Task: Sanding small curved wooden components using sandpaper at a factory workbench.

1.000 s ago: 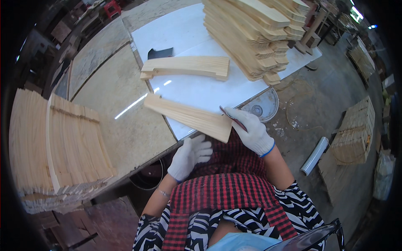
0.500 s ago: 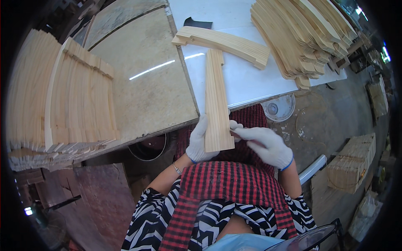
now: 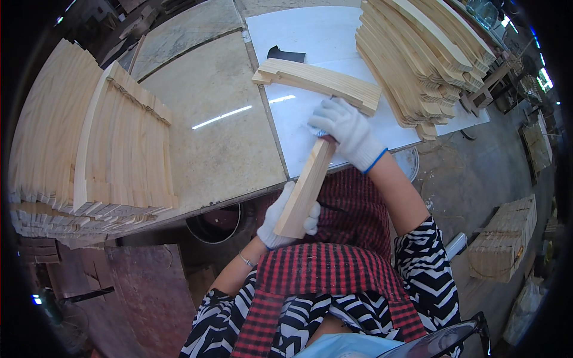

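Far left: tall stack of curved wooden parts [image 3: 128, 158] on the surface [image 3: 224, 143], set close together, one part standing proud along its side. Below it, a reddish-brown panel [image 3: 146, 280].

Container 1: round dark bucket [image 3: 240, 222] under the front edge of the surface. That edge cuts off its top; something dark reddish shows inside, kind not readable.

Left hand [image 3: 286, 218], gloved white: fingers grasping the lower part of the wooden piece [image 3: 307, 188], wrapped round from beneath. The piece is tilted, lower end over the checked apron [image 3: 322, 268], upper end in front of the white sheet.

On the sheet's far side: a small dark piece [image 3: 287, 55]; just nearer, a second wooden piece [image 3: 325, 83], notched, lying aslant.

Right hand [image 3: 349, 131], also gloved and slightly blurred: fingers clenched over a reddish pad [image 3: 327, 138] at the upper end of the held piece. The hand hides that end and overlaps the near side of the second piece in view.

Container 2: pale round container [image 3: 410, 162] beyond the right forearm, largely hidden by arm and surface; contents cannot be told.

Above it, a big stack of curved parts [image 3: 418, 65]. Far right, on the floor side: white roll [image 3: 457, 246], tied wooden bundle [image 3: 502, 241], pale bag [image 3: 525, 310].
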### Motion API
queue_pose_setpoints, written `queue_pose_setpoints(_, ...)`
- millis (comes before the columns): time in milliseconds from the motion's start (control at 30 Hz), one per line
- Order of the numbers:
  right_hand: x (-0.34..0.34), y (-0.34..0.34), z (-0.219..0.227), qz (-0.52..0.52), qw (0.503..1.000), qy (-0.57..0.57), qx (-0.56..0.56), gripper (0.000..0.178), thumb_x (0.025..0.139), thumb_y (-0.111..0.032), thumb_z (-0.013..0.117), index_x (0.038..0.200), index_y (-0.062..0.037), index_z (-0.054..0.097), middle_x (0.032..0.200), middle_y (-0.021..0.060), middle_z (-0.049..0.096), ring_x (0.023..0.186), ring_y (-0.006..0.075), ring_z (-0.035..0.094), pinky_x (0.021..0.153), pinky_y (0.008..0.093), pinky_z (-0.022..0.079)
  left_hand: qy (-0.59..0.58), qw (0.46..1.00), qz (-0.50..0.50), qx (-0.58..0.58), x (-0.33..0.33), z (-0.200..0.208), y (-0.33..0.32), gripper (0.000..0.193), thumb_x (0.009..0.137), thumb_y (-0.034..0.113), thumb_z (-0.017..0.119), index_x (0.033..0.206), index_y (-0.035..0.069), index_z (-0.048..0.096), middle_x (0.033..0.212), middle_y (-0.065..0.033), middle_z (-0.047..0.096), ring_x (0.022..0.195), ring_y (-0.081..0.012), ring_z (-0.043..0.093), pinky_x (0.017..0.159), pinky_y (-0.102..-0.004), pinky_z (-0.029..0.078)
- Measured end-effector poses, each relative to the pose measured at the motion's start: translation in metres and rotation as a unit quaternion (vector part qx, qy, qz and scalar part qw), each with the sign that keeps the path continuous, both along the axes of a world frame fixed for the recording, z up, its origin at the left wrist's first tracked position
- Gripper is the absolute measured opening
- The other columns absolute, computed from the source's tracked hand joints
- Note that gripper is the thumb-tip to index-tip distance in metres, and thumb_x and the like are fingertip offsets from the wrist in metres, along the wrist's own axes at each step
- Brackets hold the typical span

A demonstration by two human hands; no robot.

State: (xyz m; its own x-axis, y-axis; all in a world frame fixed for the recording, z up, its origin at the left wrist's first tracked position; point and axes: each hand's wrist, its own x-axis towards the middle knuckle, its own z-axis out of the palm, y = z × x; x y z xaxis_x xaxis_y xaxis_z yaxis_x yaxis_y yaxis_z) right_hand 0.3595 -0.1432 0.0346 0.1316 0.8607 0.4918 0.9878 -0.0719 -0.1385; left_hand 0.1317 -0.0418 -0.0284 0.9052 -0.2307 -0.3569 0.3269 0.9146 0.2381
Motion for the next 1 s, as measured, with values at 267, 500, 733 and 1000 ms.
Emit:
queue_pose_setpoints(267, -0.085, -0.002, -0.003, 0.169, 0.981, 0.074, -0.055, 0.029, 0.077, -0.009, 0.062, 0.105, -0.0135, 0.064, 0.108, 0.0093, 0.064, 0.107, 0.0305, 0.061, 0.104, 0.0433, 0.046, -0.046, 0.73, 0.042, 0.68, -0.058, -0.032, 0.032, 0.054, 0.104, 0.027, 0.047, 0.152, 0.005, 0.039, 0.118, -0.0167, 0.067, 0.101, -0.0165, 0.067, 0.085, -0.0325, 0.054)
queue_pose_setpoints(500, 0.01, -0.023, -0.025, -0.078, 0.951, 0.275, 0.116, 0.033, 0.079, -0.005, 0.067, 0.112, -0.0053, 0.065, 0.104, 0.0163, 0.065, 0.107, 0.0334, 0.061, 0.102, 0.041, 0.046, 0.082, 0.382, -0.282, 0.876, -0.022, 0.099, 0.024, 0.108, 0.071, 0.064, 0.069, 0.155, 0.007, 0.031, 0.126, -0.0246, 0.062, 0.104, -0.0389, 0.068, 0.089, -0.0455, 0.053)
queue_pose_setpoints(733, -0.084, -0.002, -0.044, -0.027, 0.984, 0.165, 0.067, 0.04, 0.079, -0.009, 0.069, 0.118, -0.006, 0.063, 0.111, 0.0179, 0.062, 0.109, 0.0358, 0.06, 0.106, 0.0504, 0.042, 0.086, 0.351, -0.262, 0.895, -0.032, 0.068, 0.021, 0.109, 0.069, 0.061, 0.071, 0.155, 0.008, 0.03, 0.108, -0.0218, 0.067, 0.085, -0.0386, 0.071, 0.075, -0.0468, 0.056)
queue_pose_setpoints(1000, -0.034, 0.001, -0.038, -0.118, 0.986, 0.11, 0.051, 0.04, 0.08, -0.013, 0.069, 0.119, -0.0078, 0.061, 0.111, 0.0175, 0.063, 0.106, 0.0365, 0.059, 0.103, 0.0548, 0.042, 0.069, 0.332, -0.255, 0.905, -0.035, 0.062, 0.021, 0.114, 0.067, 0.062, 0.071, 0.156, 0.006, 0.027, 0.103, -0.0217, 0.067, 0.082, -0.0379, 0.07, 0.07, -0.046, 0.056)
